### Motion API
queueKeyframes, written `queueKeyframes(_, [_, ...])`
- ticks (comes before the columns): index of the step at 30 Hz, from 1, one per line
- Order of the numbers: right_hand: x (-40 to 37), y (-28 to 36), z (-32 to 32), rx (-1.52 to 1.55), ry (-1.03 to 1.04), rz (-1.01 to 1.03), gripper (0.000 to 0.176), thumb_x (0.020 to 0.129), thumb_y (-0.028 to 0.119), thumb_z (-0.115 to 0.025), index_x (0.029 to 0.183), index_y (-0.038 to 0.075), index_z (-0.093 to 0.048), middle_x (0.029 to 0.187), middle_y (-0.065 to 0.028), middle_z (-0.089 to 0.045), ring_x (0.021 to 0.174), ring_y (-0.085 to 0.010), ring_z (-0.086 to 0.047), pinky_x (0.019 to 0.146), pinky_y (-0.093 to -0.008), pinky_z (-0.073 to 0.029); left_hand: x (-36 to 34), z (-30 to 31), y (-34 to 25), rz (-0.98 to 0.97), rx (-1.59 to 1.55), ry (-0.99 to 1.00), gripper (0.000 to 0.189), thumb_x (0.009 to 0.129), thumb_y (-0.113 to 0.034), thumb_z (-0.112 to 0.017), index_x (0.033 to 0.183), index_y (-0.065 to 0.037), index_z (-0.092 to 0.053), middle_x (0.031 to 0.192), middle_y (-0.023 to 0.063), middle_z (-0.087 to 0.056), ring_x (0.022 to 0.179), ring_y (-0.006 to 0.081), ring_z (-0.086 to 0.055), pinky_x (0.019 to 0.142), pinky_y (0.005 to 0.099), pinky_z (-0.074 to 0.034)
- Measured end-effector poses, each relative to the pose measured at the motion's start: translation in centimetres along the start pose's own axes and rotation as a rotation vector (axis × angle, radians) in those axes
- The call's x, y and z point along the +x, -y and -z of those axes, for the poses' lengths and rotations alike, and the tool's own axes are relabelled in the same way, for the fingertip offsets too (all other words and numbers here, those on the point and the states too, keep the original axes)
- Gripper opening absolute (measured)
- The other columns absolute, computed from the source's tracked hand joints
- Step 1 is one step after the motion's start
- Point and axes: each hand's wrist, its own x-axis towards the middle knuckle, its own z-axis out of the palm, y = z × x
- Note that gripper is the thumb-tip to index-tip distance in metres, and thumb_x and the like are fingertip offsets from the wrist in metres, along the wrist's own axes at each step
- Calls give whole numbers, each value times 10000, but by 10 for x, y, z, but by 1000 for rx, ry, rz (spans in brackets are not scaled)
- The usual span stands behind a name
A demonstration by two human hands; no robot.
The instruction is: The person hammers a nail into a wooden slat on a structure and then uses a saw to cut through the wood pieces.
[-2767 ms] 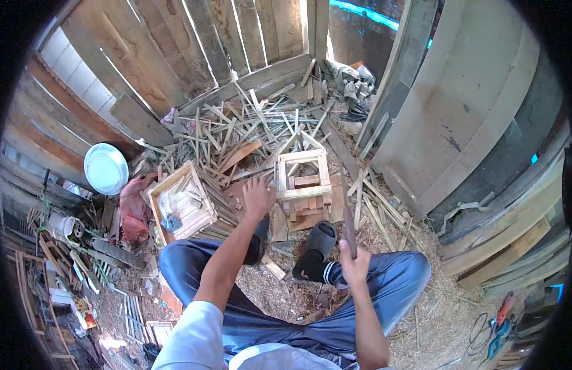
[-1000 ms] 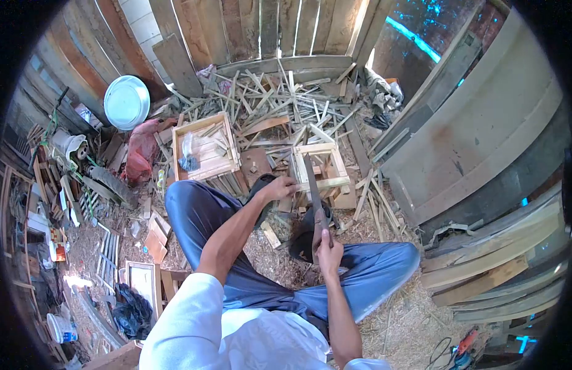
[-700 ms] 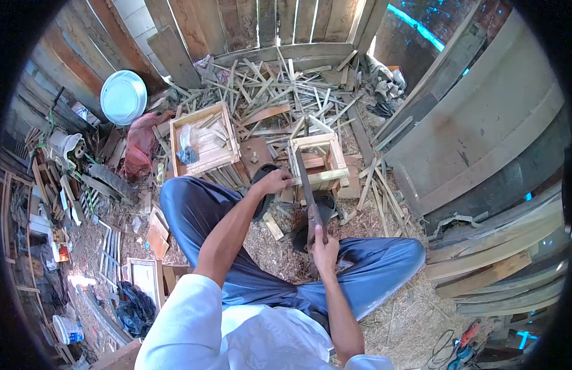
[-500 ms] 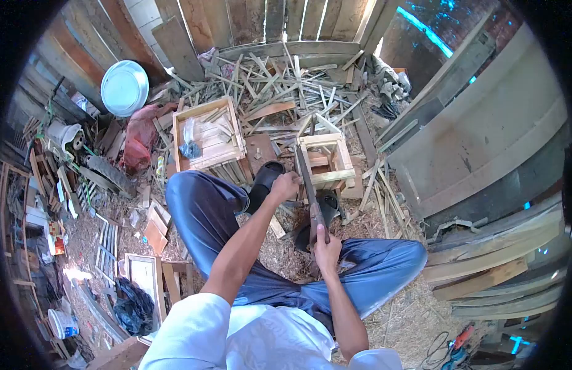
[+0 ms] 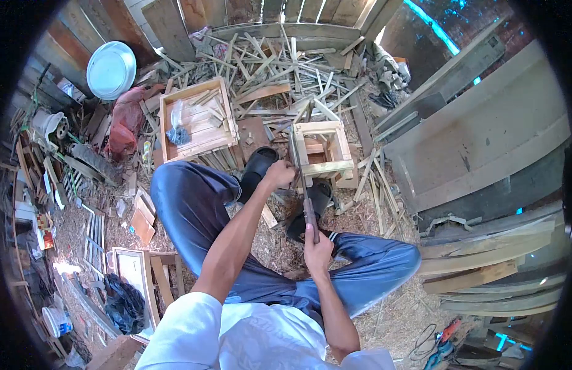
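My right hand (image 5: 318, 250) is wrapped round the handle of a long dark saw (image 5: 309, 213), whose narrow blade points away from me along the left side of a small wooden frame box (image 5: 326, 167). My left hand (image 5: 280, 175) is closed at the near left corner of that box, beside the blade; what its fingers grip is too small to make out. The box stands on the floor just beyond my black shoes (image 5: 259, 161).
Left of the box is a wooden tray (image 5: 165, 129) holding wood pieces and a plastic bag. Scrap sticks (image 5: 267, 68) lie piled behind. A large panel (image 5: 483, 142) leans at right, above stacked boards (image 5: 483, 259). A power tool (image 5: 443, 345) lies lower right.
The saw and my right hand have moved slightly down and left in view, with the blade seen more edge-on. The whole scene has shifted a little left.
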Motion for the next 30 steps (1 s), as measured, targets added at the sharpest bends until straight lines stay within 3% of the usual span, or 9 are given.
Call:
queueKeyframes(2, [1,4,2,-5,-9,-22,516,949,414,-569,687,-28,-614,540,-203,-533,477,-264,-540,515,-422,-405,-9,-7,0,-16,-8,-67,384,820,-360,-598,944,-18,-719,919,229,-693,914,385,-661,836,430,-506])
queueKeyframes(4, [4,-1,2,-5,-25,-11,509,950,409,-571,692,-28,-618,539,-197,-534,477,-260,-540,512,-416,-406,-11,-9,0,-29,-18,-141,386,828,-361,-585,950,-19,-716,927,230,-691,919,391,-656,844,440,-500])
queueKeyframes(6, [5,-6,4,-11,-29,3,503,951,404,-572,696,-27,-622,538,-191,-535,477,-256,-539,509,-410,-407,-14,-9,1,-170,44,-161,324,875,-296,-553,950,4,-648,899,251,-649,901,426,-604,799,476,-455])
queueKeyframes(9, [10,-10,2,101,-69,7,505,953,402,-571,710,-37,-625,534,-176,-534,477,-231,-525,506,-401,-408,-23,-10,-1,-165,17,-225,308,883,-285,-544,932,-10,-675,949,223,-657,958,387,-592,873,460,-455])
queueKeyframes(16, [13,-9,0,82,10,-26,499,954,413,-570,755,-39,-643,520,-165,-503,474,-189,-450,505,-390,-402,-23,-14,2,-301,151,-311,270,931,-208,-494,915,38,-606,899,225,-605,913,402,-544,839,486,-428])
queueKeyframes(18, [14,-9,-2,84,31,-35,496,953,413,-570,764,-39,-645,516,-168,-493,469,-192,-444,503,-391,-399,-22,-15,8,-430,230,-360,246,951,-200,-469,938,26,-564,903,207,-557,900,392,-517,814,492,-416])
queueKeyframes(20, [12,-13,-7,76,64,-26,551,975,428,-538,685,-40,-558,519,-16,-413,520,-103,-391,483,-346,-336,-17,-17,14,-431,239,-374,230,956,-194,-460,947,17,-551,912,198,-541,903,383,-511,806,487,-416])
queueKeyframes(28, [8,1,-14,18,80,-3,508,971,394,-548,708,-40,-582,498,-90,-431,491,-130,-416,480,-374,-359,-21,-12,20,-406,316,-398,233,971,-196,-426,980,3,-547,937,189,-531,912,371,-508,807,489,-417])
queueKeyframes(30, [7,-3,-18,11,83,24,494,967,384,-557,718,-41,-592,493,-97,-438,480,-139,-424,478,-377,-364,-19,-13,22,-477,243,-453,227,979,-172,-415,908,7,-535,903,188,-488,887,374,-477,804,466,-399])
